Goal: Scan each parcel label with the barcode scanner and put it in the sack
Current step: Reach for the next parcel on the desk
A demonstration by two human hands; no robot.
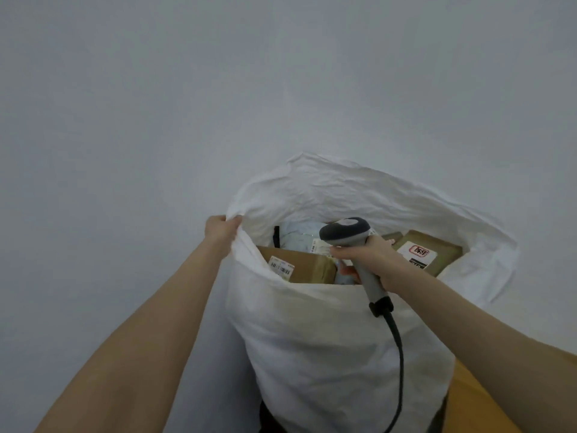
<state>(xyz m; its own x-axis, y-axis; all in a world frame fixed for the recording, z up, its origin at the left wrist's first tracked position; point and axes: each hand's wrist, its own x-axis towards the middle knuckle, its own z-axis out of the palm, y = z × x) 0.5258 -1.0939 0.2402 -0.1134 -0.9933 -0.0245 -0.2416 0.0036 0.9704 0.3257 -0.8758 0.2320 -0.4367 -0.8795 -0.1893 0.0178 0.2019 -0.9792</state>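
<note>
Progress looked well advanced. Your sack (327, 354) stood upright against the pale wall (156, 120) and was packed almost to its mouth. At least three parcels showed inside: a brown cardboard box (312, 268) at the near left with a barcode label (281, 267) facing up, a pale mailer (296, 237) behind it, and a second box (434, 248) at the right carrying a white sticker with red print. Whether each of those had been scanned, the view could not tell you.

Your left hand (221, 231) was clamped on the sack's rim at the left, fingers curled over the fabric and holding the mouth wide. Your right hand (371, 260) was wrapped round the handle of the barcode scanner (343, 232), which hung over the opening with its head just above the parcels. Its cable (396, 354) trailed down across the front of the sack. The two hands were well apart, one on either side of the opening.

No loose parcel showed outside the sack, but only an orange surface (474, 398) at the lower right edge was in view, so more could have been waiting out of sight. By my reading, little room was left, enough for a last few parcels at most.
</note>
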